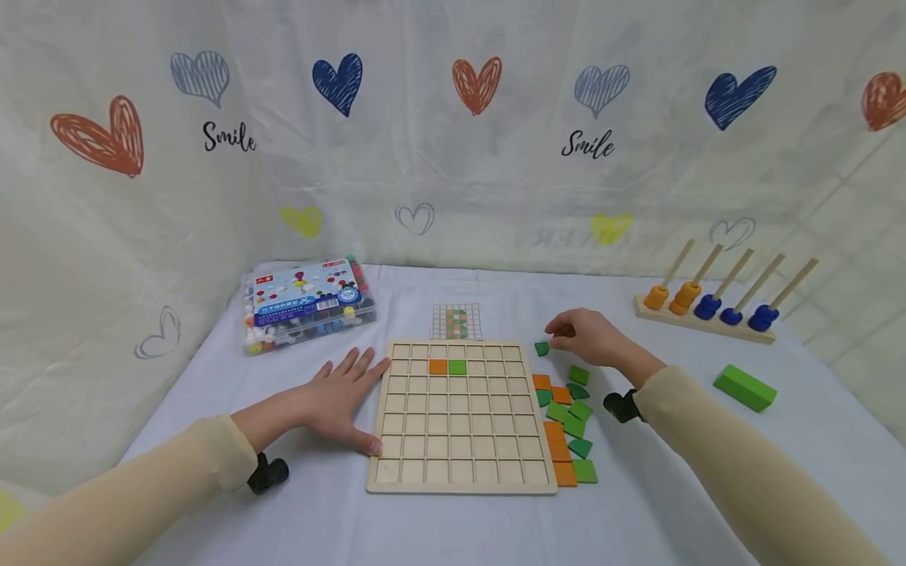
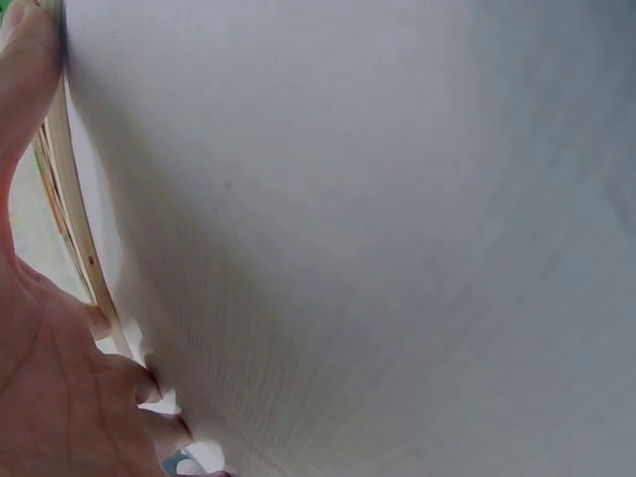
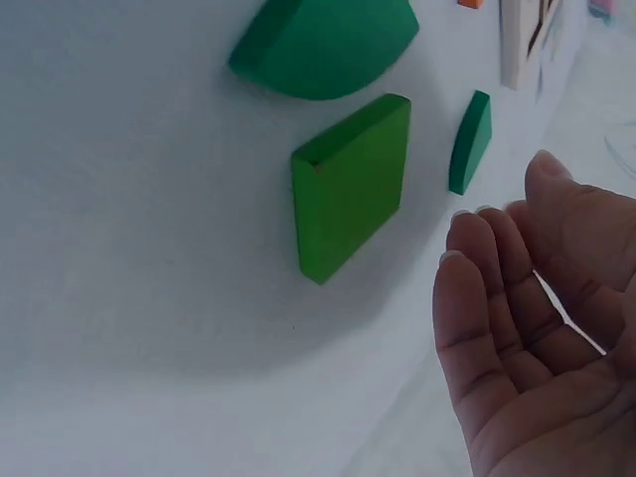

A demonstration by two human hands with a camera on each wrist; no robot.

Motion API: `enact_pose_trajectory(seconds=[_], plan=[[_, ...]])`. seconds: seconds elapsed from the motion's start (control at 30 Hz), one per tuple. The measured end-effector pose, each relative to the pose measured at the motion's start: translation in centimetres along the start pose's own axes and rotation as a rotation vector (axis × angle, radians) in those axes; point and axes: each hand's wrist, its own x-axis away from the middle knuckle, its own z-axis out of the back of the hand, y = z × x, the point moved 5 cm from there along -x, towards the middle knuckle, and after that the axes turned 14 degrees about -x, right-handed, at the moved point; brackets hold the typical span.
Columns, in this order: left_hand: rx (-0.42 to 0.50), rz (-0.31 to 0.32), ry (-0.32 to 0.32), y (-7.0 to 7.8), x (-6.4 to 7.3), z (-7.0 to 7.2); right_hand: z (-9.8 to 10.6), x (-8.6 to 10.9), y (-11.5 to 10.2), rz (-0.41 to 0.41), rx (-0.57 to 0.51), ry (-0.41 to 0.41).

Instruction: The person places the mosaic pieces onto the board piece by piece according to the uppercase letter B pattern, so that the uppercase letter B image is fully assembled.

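A wooden grid board (image 1: pixel 418 426) lies flat, with an orange square tile (image 1: pixel 438 367) and a green square tile (image 1: pixel 457 367) side by side in its second row. My left hand (image 1: pixel 338 401) is spread along the board's left edge, thumb and index fingertip touching the rim. Past the board's far right corner, my right hand (image 1: pixel 587 336) hovers beside a dark green curved-edge piece (image 1: pixel 542 348). Loosely bent fingers (image 3: pixel 462 308) with nothing between them show in the right wrist view. Below them lie a light green square tile (image 3: pixel 353 189) and a larger-looking dark green curved piece (image 3: pixel 333 45).
Several orange and green tiles (image 1: pixel 556 440) crowd the board's right side. Behind the board lies a printed grid pattern card (image 1: pixel 456 321). A clear box of coloured parts (image 1: pixel 309 303) stands back left. A peg stand with beads (image 1: pixel 708 310) and a green block (image 1: pixel 745 387) are at right.
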Motion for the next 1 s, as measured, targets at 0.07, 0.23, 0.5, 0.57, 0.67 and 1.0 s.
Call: enact_pose_trajectory(seconds=[0.07,0.23,0.5,0.57,0.67,1.0], plan=[[-0.007,0.005,0.003,0.0,0.0,-0.1,-0.3,-0.3,0.1,-0.025,0.018,-0.01],[-0.013,0.009,0.005,0.0,-0.1,-0.1,-1.1,-1.0,-0.1,-0.068,0.08,-0.033],[-0.011,0.008,-0.001,-0.1,-0.2,-0.2,-1.9,-1.0,-0.3,-0.035,0.043,-0.068],[-0.013,0.008,0.0,-0.2,-0.2,-0.2,-2.0,-0.9,-0.4,0.003,0.03,-0.092],[-0.013,0.006,0.0,-0.2,-0.2,-0.2,-2.0,-0.8,-0.3,0.02,0.028,-0.101],[-0.008,0.004,0.0,-0.2,-0.2,-0.2,-1.9,-1.2,-0.5,-0.01,0.071,-0.042]])
